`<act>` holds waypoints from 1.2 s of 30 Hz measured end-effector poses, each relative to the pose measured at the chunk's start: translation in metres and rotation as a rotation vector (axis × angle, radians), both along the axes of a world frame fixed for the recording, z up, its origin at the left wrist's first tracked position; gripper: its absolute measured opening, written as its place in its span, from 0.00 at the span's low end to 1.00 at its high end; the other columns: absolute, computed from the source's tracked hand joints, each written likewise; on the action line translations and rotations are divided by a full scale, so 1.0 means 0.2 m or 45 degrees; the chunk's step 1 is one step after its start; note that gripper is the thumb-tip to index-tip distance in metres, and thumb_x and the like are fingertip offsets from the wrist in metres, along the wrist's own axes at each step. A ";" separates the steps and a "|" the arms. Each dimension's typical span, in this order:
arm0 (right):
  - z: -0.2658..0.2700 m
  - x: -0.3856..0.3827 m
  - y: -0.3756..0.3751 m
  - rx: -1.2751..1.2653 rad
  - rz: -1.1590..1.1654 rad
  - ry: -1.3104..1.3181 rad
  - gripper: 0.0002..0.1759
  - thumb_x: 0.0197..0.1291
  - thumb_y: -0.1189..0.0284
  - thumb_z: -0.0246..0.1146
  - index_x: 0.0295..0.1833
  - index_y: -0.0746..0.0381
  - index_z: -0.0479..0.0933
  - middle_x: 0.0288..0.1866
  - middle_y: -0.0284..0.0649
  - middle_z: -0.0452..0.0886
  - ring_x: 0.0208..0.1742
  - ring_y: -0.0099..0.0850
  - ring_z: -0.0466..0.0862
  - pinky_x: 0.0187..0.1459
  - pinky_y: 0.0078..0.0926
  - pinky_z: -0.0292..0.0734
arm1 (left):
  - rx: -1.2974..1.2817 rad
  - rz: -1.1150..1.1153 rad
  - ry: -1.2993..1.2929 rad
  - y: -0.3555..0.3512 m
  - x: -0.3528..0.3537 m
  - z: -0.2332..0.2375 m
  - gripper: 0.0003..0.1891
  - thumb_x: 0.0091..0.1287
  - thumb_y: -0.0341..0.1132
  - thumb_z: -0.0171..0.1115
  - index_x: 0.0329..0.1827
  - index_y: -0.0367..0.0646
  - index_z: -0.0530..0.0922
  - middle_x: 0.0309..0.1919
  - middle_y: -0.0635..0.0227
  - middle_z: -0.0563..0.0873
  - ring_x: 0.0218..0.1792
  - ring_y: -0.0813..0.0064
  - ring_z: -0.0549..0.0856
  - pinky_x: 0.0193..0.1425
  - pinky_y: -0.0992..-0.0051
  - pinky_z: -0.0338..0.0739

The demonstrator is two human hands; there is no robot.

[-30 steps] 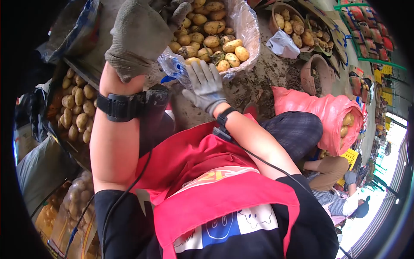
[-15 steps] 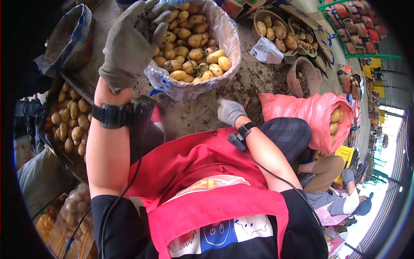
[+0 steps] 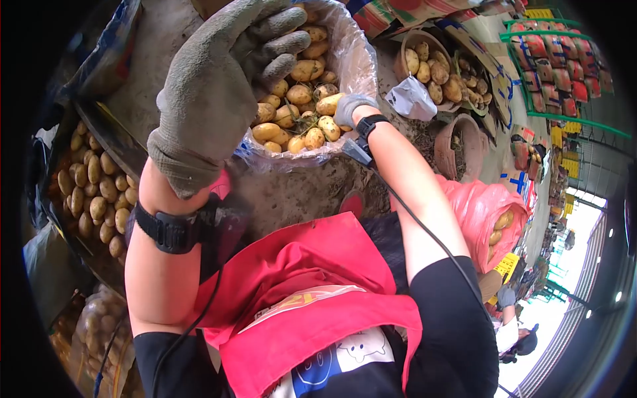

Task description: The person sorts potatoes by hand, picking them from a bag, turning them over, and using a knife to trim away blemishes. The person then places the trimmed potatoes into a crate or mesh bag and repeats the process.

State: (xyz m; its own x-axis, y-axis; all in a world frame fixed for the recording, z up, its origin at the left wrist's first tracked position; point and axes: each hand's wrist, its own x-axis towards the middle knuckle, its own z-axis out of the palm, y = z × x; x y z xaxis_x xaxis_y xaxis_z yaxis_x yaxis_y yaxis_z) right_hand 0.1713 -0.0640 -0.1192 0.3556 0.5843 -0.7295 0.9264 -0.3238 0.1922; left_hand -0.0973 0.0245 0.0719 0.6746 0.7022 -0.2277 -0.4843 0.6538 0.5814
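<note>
My left hand (image 3: 212, 99), in a grey glove, is raised in front of the left side of a plastic-lined tub (image 3: 358, 60). Its fingers are apart and slightly bent, with nothing visible in them. Yellow potatoes (image 3: 300, 94), several with soil on them and bits of green stalk between them, fill the tub. At the tub's near right side, my right hand (image 3: 352, 109), gloved in light grey, reaches in with its fingers closed over a potato that it mostly covers. Part of the tub is hidden behind my left hand.
On the left stands a container of potatoes (image 3: 99, 192). A pink sack (image 3: 464, 212) with potatoes at its mouth lies right, beside a tan bucket (image 3: 464, 149). Farther back are a basin of potatoes (image 3: 431, 69) and stacked red bags (image 3: 557, 63). Another person (image 3: 517, 338) sits far right.
My right hand has moved from above the ground up to the potatoes in the tub. My left hand has come closer to the camera, and the view has shifted.
</note>
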 end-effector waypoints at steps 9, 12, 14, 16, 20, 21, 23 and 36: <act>0.16 0.10 -0.08 0.661 -0.620 0.835 0.35 0.51 0.59 0.79 0.61 0.69 0.83 0.48 0.46 0.90 0.42 0.30 0.89 0.46 0.28 0.85 | 0.202 -0.231 -0.126 0.08 0.01 -0.13 0.24 0.84 0.44 0.51 0.78 0.41 0.71 0.68 0.63 0.83 0.65 0.73 0.84 0.67 0.76 0.78; 0.45 0.05 -0.24 0.990 -0.893 1.447 0.34 0.58 0.67 0.77 0.68 0.70 0.77 0.50 0.38 0.88 0.44 0.25 0.86 0.45 0.21 0.83 | 0.189 -0.174 0.205 -0.02 0.07 -0.08 0.23 0.83 0.44 0.53 0.74 0.42 0.75 0.63 0.65 0.86 0.59 0.75 0.86 0.64 0.77 0.79; 0.59 -0.03 -0.38 1.272 -0.839 1.614 0.34 0.61 0.69 0.76 0.70 0.68 0.76 0.58 0.42 0.86 0.53 0.26 0.85 0.55 0.25 0.83 | 0.169 -0.118 0.372 -0.14 0.15 -0.11 0.22 0.78 0.49 0.64 0.67 0.45 0.79 0.52 0.71 0.87 0.48 0.76 0.87 0.56 0.76 0.80; 0.71 -0.11 -0.52 1.489 -0.833 1.635 0.33 0.60 0.73 0.76 0.71 0.69 0.75 0.61 0.42 0.85 0.59 0.28 0.84 0.64 0.29 0.80 | 0.138 -0.286 0.502 -0.26 0.17 -0.19 0.22 0.79 0.50 0.60 0.66 0.44 0.79 0.52 0.69 0.87 0.49 0.75 0.88 0.52 0.73 0.84; 0.75 -0.24 -0.72 1.635 -0.965 1.839 0.34 0.60 0.79 0.75 0.72 0.67 0.74 0.64 0.41 0.83 0.63 0.29 0.82 0.69 0.32 0.77 | -0.138 -0.896 0.273 -0.43 0.22 -0.26 0.23 0.78 0.50 0.64 0.68 0.47 0.77 0.51 0.69 0.87 0.47 0.75 0.88 0.50 0.75 0.84; 0.70 -0.26 -0.75 1.723 -0.937 1.955 0.35 0.60 0.80 0.75 0.73 0.66 0.73 0.65 0.41 0.82 0.63 0.29 0.82 0.70 0.32 0.76 | -0.049 -0.884 0.207 -0.48 0.24 -0.27 0.24 0.78 0.49 0.64 0.70 0.46 0.76 0.52 0.70 0.86 0.47 0.77 0.87 0.49 0.76 0.83; 0.70 -0.29 -0.84 1.695 -0.981 2.043 0.34 0.64 0.80 0.72 0.75 0.63 0.71 0.69 0.39 0.80 0.65 0.29 0.80 0.71 0.32 0.75 | 0.134 -0.873 0.146 -0.50 0.25 -0.28 0.26 0.77 0.42 0.67 0.74 0.46 0.73 0.58 0.66 0.87 0.51 0.75 0.88 0.54 0.75 0.84; 0.41 -0.15 -0.97 1.215 -1.610 2.652 0.33 0.74 0.57 0.60 0.76 0.66 0.69 0.68 0.48 0.81 0.62 0.43 0.86 0.63 0.45 0.85 | 0.798 -0.881 0.746 -0.49 0.33 -0.34 0.19 0.70 0.27 0.67 0.64 0.39 0.81 0.52 0.66 0.89 0.48 0.75 0.88 0.56 0.74 0.84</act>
State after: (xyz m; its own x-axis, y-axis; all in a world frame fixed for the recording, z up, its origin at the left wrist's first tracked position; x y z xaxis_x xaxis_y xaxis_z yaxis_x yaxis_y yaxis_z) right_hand 0.1406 -0.2579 -0.0378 0.1872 0.9479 -0.2577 -0.8124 0.0019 -0.5831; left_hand -0.0308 -0.0737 0.0044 0.8704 0.3175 -0.3763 0.3318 0.1864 0.9247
